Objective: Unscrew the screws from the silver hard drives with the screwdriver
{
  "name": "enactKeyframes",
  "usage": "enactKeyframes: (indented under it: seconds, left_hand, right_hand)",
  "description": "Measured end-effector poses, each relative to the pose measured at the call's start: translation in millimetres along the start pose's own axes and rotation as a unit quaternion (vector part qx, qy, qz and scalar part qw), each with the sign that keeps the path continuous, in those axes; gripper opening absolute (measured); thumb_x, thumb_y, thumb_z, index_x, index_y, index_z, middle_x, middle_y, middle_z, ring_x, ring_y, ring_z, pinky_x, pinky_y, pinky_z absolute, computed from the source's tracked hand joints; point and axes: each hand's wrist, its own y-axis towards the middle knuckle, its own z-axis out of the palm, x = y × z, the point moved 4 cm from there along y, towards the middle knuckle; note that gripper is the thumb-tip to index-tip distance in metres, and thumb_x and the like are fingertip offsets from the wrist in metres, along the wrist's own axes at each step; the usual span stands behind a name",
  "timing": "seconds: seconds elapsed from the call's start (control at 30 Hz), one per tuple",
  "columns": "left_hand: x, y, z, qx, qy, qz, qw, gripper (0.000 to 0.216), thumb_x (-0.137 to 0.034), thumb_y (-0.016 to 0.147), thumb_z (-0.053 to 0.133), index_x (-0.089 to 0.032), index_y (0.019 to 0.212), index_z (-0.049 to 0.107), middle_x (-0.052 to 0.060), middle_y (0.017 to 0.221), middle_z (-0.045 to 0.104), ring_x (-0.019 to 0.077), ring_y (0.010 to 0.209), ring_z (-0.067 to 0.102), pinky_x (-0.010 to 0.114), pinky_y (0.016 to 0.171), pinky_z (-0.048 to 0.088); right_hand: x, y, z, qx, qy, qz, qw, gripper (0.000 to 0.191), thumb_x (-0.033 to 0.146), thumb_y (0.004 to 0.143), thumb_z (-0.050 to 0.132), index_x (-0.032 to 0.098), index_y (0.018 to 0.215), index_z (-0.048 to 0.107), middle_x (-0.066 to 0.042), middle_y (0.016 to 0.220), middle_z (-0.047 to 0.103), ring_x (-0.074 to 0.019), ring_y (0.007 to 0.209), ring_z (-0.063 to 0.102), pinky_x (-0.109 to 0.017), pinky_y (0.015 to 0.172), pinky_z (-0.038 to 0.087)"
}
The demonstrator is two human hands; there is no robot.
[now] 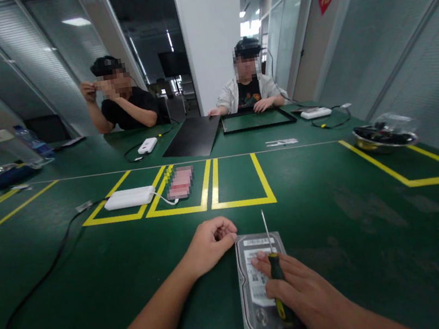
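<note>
A silver hard drive (248, 292) with a white label lies flat on the green table in front of me. My right hand (304, 289) is closed on a screwdriver (276, 274) with a black and yellow handle, and its fingers lie over the drive's label. The screwdriver's thin shaft points away from me, past the drive's far edge. My left hand (213, 242) rests at the drive's far left corner with its fingers curled in and the thumb near the fingertips. Whatever may be inside those fingers is hidden.
Yellow tape outlines (244, 203) mark the table ahead. A white power bank (129, 198) is cabled to a phone (181, 182). A metal bowl (385, 145) stands to the right. Across the table, two people sit near a black panel (193, 136) and a black frame (259, 125).
</note>
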Motion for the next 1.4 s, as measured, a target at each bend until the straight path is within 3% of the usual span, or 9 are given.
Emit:
enactKeyframes:
  seconds: [0.23,0.47,0.77,1.4]
  left_hand:
    - [-1.4,5.9,-3.5,0.045,-0.025,-0.018,0.998,0.014,-0.027,0.086,0.062,-0.014,0.092,0.063,-0.001,0.078,0.058,0.0126,0.07,0.053,0.023,0.063,0.04]
    - [-4.6,6.9,-1.9,0.064,-0.016,-0.045,0.997,0.013,-0.024,0.084,0.062,-0.013,0.091,0.064,0.001,0.079,0.061,0.0139,0.071,0.054,0.024,0.064,0.041]
    - [-6.6,4.9,-0.1,0.07,-0.027,-0.055,0.996,0.013,-0.024,0.083,0.063,-0.012,0.088,0.065,-0.001,0.073,0.06,0.0123,0.066,0.053,0.023,0.06,0.038]
    - [-2.5,2.4,-1.5,0.06,-0.036,-0.047,0.996,0.02,-0.031,0.084,0.066,-0.013,0.091,0.069,0.003,0.079,0.066,0.0144,0.07,0.056,0.025,0.064,0.041]
  right_hand:
    - [-0.7,-3.1,2.4,0.033,0.0,0.001,0.999,0.044,0.048,0.085,0.067,0.017,0.116,0.061,-0.014,0.145,0.046,-0.0341,0.129,0.047,-0.052,0.106,0.045]
    - [-1.9,-4.4,3.2,-0.007,0.03,0.011,0.999,0.043,0.054,0.089,0.061,0.021,0.115,0.062,-0.01,0.143,0.049,-0.0312,0.127,0.049,-0.048,0.107,0.044]
    - [-0.8,-3.0,5.6,0.034,0.007,0.0,0.999,0.046,0.05,0.086,0.065,0.018,0.118,0.061,-0.015,0.142,0.048,-0.035,0.128,0.046,-0.053,0.107,0.042]
    - [-3.1,-3.8,4.9,0.02,0.02,0.012,1.0,0.044,0.056,0.091,0.059,0.019,0.115,0.063,-0.012,0.142,0.049,-0.0311,0.13,0.046,-0.049,0.112,0.038]
